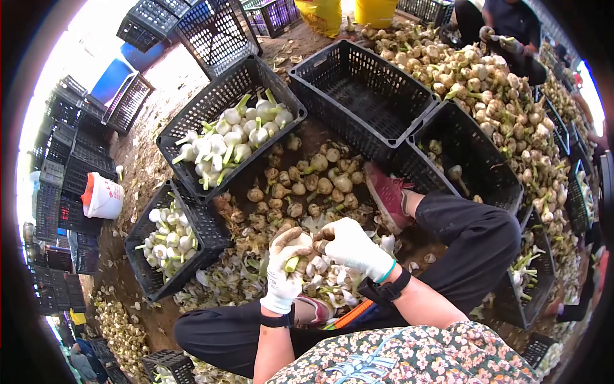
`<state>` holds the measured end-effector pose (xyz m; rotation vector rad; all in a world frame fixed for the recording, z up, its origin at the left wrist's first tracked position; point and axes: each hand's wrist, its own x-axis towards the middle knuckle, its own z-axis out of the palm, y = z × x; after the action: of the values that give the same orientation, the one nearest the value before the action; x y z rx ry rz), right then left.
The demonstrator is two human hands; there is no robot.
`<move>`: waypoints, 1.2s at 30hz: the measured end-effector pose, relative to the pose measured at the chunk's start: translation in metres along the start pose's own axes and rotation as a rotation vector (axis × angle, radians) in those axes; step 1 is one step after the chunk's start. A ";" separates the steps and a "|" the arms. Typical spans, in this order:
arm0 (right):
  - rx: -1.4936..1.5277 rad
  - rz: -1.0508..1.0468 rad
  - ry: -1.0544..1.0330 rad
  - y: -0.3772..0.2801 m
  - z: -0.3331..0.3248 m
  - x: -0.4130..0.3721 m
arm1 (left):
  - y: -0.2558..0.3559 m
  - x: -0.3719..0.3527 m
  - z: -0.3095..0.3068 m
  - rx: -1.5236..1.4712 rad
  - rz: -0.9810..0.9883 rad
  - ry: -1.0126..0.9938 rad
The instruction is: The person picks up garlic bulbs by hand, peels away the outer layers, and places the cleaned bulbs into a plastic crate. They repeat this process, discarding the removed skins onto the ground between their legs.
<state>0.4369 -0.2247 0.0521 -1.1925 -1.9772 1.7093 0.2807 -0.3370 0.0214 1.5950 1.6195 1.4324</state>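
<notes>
My left hand (286,265), in a white glove with soiled fingers, is closed around a garlic bulb. Its cut green stem (292,264) pokes out below the fingers, while most of the bulb is hidden. Close beside it, my right hand (358,248), also gloved, has its fingertips pinched together against the left fingers. Whatever lies in that pinch is hidden. Beneath both hands spread loose peeled skins (326,275), and unpeeled garlic bulbs (320,182) lie on the ground just beyond.
White, cleaned garlic (233,134) fills part of a black crate (192,105) ahead on the left; a smaller crate (144,256) holds more. Two black crates (358,89) stand ahead and right. A big garlic heap (486,89) lines the right, where another person (511,32) sits. A white bucket (103,197) stands left.
</notes>
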 end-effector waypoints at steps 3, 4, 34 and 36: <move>-0.004 0.035 -0.024 -0.007 -0.001 -0.006 | 0.002 -0.001 -0.003 0.129 0.075 -0.060; -0.103 -0.064 0.011 -0.001 0.001 -0.005 | 0.005 -0.001 -0.005 0.164 0.101 -0.079; -0.210 -0.221 -0.495 0.044 0.034 0.006 | -0.028 0.014 0.009 -1.536 -0.953 1.087; -0.548 -0.222 -0.369 0.068 0.030 0.029 | -0.095 0.026 -0.018 -1.206 -0.876 0.909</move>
<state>0.4265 -0.2270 -0.0273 -0.7814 -2.8070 1.3927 0.2169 -0.2998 -0.0459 -0.4530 1.0413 1.9801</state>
